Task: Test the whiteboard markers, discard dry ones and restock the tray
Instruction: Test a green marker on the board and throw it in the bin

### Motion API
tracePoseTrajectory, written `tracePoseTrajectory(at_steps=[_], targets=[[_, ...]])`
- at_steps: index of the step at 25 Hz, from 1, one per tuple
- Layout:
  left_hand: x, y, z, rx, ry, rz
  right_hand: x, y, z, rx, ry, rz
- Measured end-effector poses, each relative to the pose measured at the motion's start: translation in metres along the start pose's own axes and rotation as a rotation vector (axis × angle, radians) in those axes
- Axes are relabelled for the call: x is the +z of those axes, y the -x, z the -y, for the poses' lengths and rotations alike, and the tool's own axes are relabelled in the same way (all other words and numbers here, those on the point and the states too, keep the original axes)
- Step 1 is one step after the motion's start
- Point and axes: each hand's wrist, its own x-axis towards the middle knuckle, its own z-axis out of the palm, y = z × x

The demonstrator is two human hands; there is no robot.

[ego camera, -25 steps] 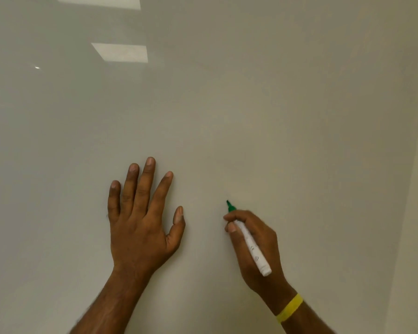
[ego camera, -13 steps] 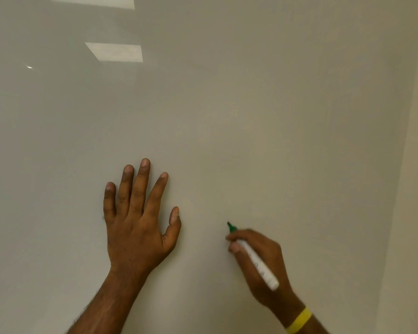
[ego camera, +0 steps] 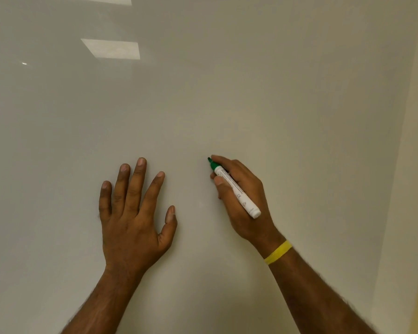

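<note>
A glossy whiteboard (ego camera: 251,80) fills nearly the whole view. My right hand (ego camera: 244,201) grips an uncapped white marker (ego camera: 237,189) with a green tip, and the tip touches the board at centre. No ink line shows on the board around the tip. My left hand (ego camera: 133,213) lies flat on the board to the left of the marker, fingers spread, holding nothing. A yellow band (ego camera: 278,253) circles my right wrist. No tray is in view.
The whiteboard's right edge meets a cream wall (ego camera: 410,165) along the right side of the view. Reflections of ceiling lights (ego camera: 111,48) show on the board's upper left.
My right hand first slid the marker tip down the board, then back up above where it started. My left hand stayed flat on the board.
</note>
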Motion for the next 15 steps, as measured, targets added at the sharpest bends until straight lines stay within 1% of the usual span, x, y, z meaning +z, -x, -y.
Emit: tracePoseTrajectory(at_steps=[3, 7, 10, 13, 15], targets=[[0.001, 0.001, -0.001, -0.003, -0.005, -0.003, -0.004, 0.022, -0.011, 0.045, -0.029, -0.113], [0.003, 0.004, -0.001, -0.009, -0.014, 0.009, -0.003, 0.054, -0.020, 0.025, 0.095, -0.038], [0.004, 0.005, -0.002, -0.013, -0.019, 0.004, -0.005, 0.069, -0.023, 0.102, 0.042, -0.076], [0.005, 0.006, -0.002, -0.018, -0.015, 0.006, -0.007, 0.088, -0.028, 0.074, 0.126, -0.033], [0.005, 0.008, -0.002, -0.018, -0.009, 0.003, -0.009, 0.096, -0.030, 0.151, 0.080, -0.100]])
